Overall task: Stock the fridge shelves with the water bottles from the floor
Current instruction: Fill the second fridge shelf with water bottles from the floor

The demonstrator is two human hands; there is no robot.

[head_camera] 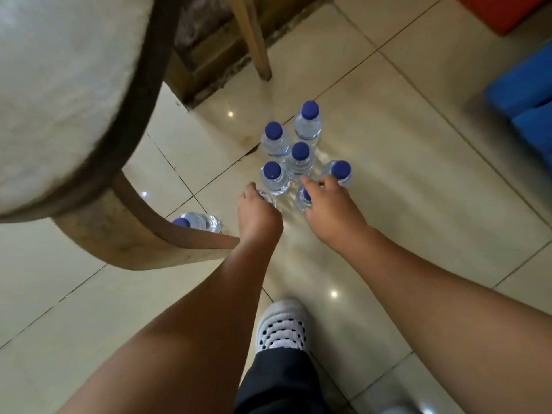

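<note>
Several clear water bottles with blue caps stand in a cluster (pixel 300 152) on the tiled floor. My left hand (pixel 258 215) is closed over the top of the nearest left bottle (pixel 266 197), hiding its cap. My right hand (pixel 330 206) grips the neck of another bottle (pixel 302 200), whose blue cap shows by my thumb. A further bottle (pixel 340 170) leans just beyond my right fingers. One more bottle (pixel 198 221) lies apart, partly hidden behind a chair leg. The fridge is out of view.
A wooden chair with a pale round seat (pixel 59 85) fills the upper left, its curved leg (pixel 143 231) reaching beside my left wrist. Another wooden leg (pixel 254 37) stands behind the bottles. Blue (pixel 528 100) and red (pixel 501 10) blocks sit at the right. My white shoe (pixel 282 325) is below.
</note>
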